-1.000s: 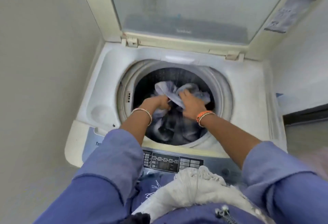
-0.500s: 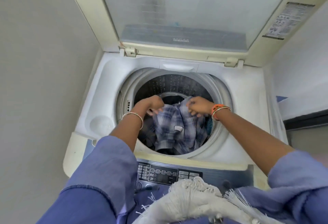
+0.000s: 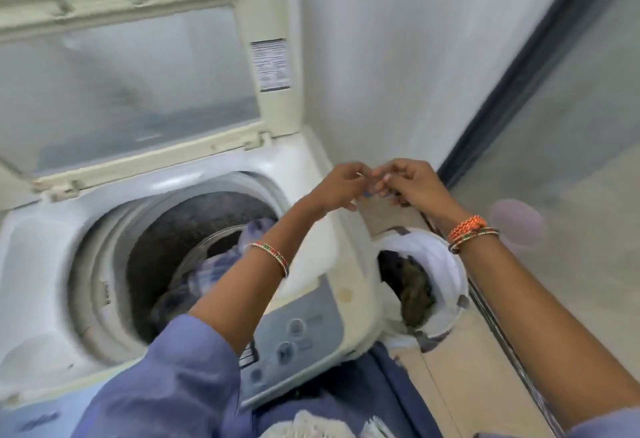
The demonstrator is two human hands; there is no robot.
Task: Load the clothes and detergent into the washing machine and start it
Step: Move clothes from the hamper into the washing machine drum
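The top-loading washing machine (image 3: 48,264) stands with its lid (image 3: 138,91) raised. A blue plaid shirt (image 3: 221,264) lies inside the drum. My left hand (image 3: 341,188) and my right hand (image 3: 410,184) hover together above the machine's right edge, outside the drum. Their fingers are curled and the fingertips touch. Motion blur hides whether anything small sits between them. Right of the machine, on the floor, a white bucket (image 3: 446,257) holds dark clothes (image 3: 415,293). No detergent is in sight.
The control panel (image 3: 298,333) runs along the machine's front edge, below my left forearm. A white wall stands behind the bucket, with a dark door frame (image 3: 519,73) and a glass panel to its right. A white fringed cloth (image 3: 311,427) hangs at my waist.
Both hands let go of the plaid shirt, left the drum and rose to the right. My view swung right, which brought the bucket and floor into sight.
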